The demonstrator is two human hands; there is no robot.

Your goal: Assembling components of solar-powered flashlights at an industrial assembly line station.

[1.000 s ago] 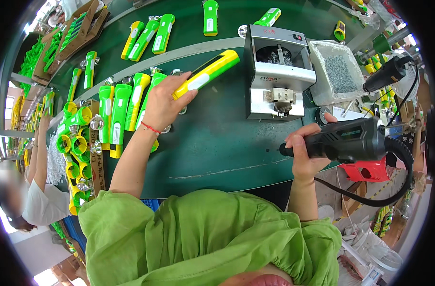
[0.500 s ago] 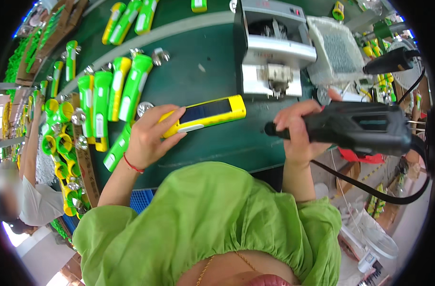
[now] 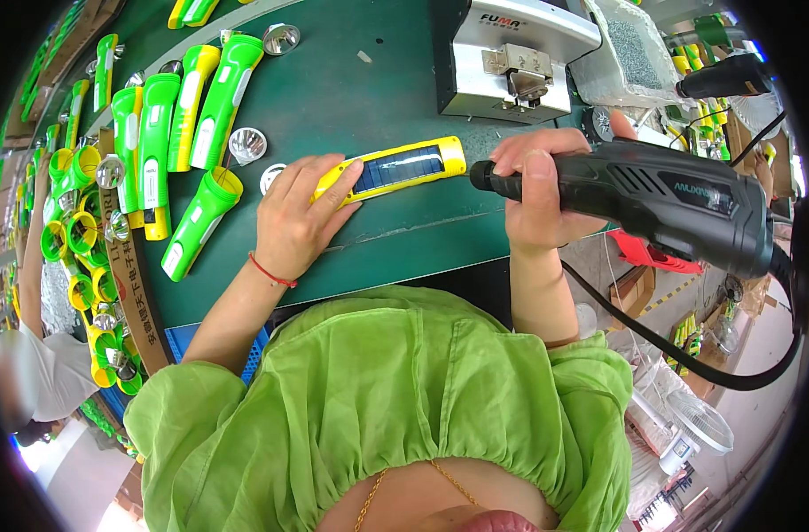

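Note:
My left hand (image 3: pixel 296 211) is closed round the left part of a yellow flashlight body (image 3: pixel 404 170), with a dark solar panel facing up. The body lies over the green table, slanting slightly up to the right. In my right hand (image 3: pixel 546 191) is a black power screwdriver (image 3: pixel 666 199), held level with its nose pointing left. That nose is right beside the flashlight's right end; whether they touch I cannot tell. Close to my left wrist lies a green flashlight housing (image 3: pixel 200 226) with an open yellow mouth. Behind my left hand sits a shiny reflector (image 3: pixel 247 144).
Several green and yellow flashlight housings (image 3: pixel 160 124) lie at the left. A silver-and-white machine (image 3: pixel 511 84) stands at the back, beside a white tub (image 3: pixel 604 75) of small metal pieces. The screwdriver's black cable (image 3: pixel 688 359) loops at the right. Another person (image 3: pixel 54 372) is at far left.
The screwdriver's nose has come left, close to the flashlight's right end, and its rear has tipped lower. The view has shifted, so the table's things sit higher. My left hand keeps its hold.

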